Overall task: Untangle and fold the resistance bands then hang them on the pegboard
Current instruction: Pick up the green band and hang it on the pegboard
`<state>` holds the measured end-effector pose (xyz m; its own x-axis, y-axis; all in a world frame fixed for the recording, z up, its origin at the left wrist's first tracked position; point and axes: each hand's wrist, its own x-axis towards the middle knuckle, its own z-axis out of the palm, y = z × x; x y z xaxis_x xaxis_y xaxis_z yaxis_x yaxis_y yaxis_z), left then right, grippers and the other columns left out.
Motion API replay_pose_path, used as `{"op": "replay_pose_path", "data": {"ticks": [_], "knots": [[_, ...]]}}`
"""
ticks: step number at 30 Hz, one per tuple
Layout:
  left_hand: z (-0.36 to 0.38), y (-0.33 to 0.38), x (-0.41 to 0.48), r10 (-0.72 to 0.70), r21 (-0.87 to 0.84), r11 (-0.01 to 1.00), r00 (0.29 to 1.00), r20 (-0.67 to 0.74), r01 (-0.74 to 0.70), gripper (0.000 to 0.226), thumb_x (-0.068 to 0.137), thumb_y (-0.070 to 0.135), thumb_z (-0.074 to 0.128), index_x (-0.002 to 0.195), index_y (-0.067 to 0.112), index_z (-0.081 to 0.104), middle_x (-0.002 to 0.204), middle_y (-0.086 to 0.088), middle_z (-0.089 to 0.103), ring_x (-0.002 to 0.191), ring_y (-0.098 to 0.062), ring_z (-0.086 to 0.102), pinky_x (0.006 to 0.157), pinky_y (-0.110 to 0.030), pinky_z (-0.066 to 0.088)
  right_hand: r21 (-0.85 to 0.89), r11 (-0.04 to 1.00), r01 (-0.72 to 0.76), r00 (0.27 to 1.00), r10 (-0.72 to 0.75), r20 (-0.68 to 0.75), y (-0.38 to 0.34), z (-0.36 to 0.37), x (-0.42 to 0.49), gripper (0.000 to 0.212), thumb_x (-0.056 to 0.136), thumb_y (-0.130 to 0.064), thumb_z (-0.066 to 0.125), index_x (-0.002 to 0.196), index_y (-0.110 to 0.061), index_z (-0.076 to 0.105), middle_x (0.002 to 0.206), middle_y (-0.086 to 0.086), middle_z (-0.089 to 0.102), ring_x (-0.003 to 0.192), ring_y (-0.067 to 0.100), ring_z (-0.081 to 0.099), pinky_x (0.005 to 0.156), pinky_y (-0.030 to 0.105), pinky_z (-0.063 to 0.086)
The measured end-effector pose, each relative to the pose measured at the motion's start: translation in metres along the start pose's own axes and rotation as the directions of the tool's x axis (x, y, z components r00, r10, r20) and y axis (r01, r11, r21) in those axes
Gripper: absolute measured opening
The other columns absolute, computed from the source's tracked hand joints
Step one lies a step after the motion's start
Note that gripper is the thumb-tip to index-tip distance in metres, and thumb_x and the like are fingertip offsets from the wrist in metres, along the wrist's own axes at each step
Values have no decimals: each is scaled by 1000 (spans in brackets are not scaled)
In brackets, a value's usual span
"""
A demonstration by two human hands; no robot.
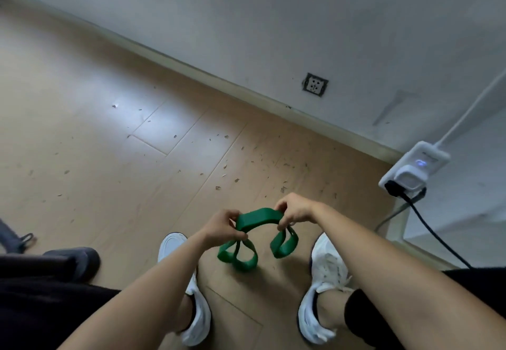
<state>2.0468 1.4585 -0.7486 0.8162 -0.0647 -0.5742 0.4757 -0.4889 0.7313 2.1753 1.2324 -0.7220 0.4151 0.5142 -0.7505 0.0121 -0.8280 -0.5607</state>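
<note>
Flat green rubber resistance band at lower centre of frame, arched between both hands, left hand and right hand each pinching it, loops dangling below each grip

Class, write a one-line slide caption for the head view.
Left hand and right hand grip a looped green resistance band above a wooden floor.

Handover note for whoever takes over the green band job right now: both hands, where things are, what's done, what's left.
Left hand: pinches one end of the green resistance band.
Right hand: pinches the other end.
Band: held above the wooden floor, between the white shoes; the middle arches between the hands and loops hang below each.
Done: the band is picked up and partly gathered.
Left: finish folding, then hang it. No pegboard or other band is in view.
</note>
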Motion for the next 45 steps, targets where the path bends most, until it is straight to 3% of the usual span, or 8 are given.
{"op": "replay_pose_path", "data": {"ticks": [4, 8, 11, 15, 21, 32, 38, 45], "knots": [[-26, 51, -18, 181, 189, 969, 978, -107, -158, 35, 71, 20, 88, 104, 17, 74, 89, 9, 65, 75, -4, 57, 66, -10, 44, -143, 985, 94, 990, -107, -88, -33, -38, -35, 29, 69, -9, 88, 94, -19, 76, 94, -1, 75, 86, 14, 71, 78, 28, 58], [-61, 99, -37, 320, 272, 922, 939, -130, -276, 31, 76, 24, 82, 105, 20, 71, 98, 7, 66, 95, -7, 58, 83, -23, 48, -227, 953, 199, 954, -241, -176, -69, -74, -79, 30, 71, -12, 88, 95, -21, 73, 92, -3, 73, 84, 12, 71, 73, 23, 57], [-88, 138, -52, 380, 229, 910, 916, -131, -345, 26, 74, 24, 81, 97, 22, 68, 94, 2, 69, 93, -15, 67, 84, -34, 57, -237, 929, 286, 900, -345, -266, -93, -99, -113, 30, 71, -10, 85, 97, -17, 73, 91, 0, 74, 83, 15, 72, 74, 28, 61], [-114, 186, -81, 459, 75, 887, 859, -227, -455, 27, 82, 3, 77, 102, 19, 69, 86, 4, 71, 85, -13, 72, 81, -28, 58, -69, 884, 462, 787, -444, -427, -119, -127, -161, 33, 75, -4, 81, 107, -13, 75, 93, 4, 77, 84, 15, 73, 76, 27, 60], [-134, 253, -109, 563, -46, 783, 738, -371, -621, 35, 80, 12, 83, 111, 20, 70, 97, -9, 73, 92, -29, 72, 83, -36, 61, 89, 703, 706, 618, -549, -562, -147, -145, -217, 30, 82, -2, 79, 111, -8, 73, 97, 15, 74, 88, 20, 70, 83, 34, 58], [-172, 402, -126, 620, -294, 587, 652, -436, -754, 44, 73, 28, 78, 114, 10, 71, 85, -2, 71, 84, -22, 69, 88, -35, 57, -88, 548, 832, 306, -584, -752, -209, -211, -296, 30, 87, -25, 78, 115, -18, 70, 103, 18, 70, 95, 29, 71, 89, 44, 60], [-194, 473, -132, 679, -262, 538, 596, -428, -801, 35, 83, 29, 75, 112, 10, 71, 90, -8, 69, 84, -26, 69, 89, -41, 58, -172, 476, 862, 149, -564, -812, -242, -260, -338, 24, 91, -25, 73, 112, -14, 72, 88, 5, 70, 79, 18, 68, 74, 27, 57], [-228, 543, -136, 748, -173, 540, 565, -349, -823, 34, 86, 8, 77, 118, 12, 66, 95, -10, 71, 85, -23, 67, 94, -41, 56, -243, 453, 858, 23, -506, -862, -277, -320, -377, 21, 94, -25, 70, 107, -9, 72, 81, 4, 60, 68, 20, 57, 67, 30, 56]]}}
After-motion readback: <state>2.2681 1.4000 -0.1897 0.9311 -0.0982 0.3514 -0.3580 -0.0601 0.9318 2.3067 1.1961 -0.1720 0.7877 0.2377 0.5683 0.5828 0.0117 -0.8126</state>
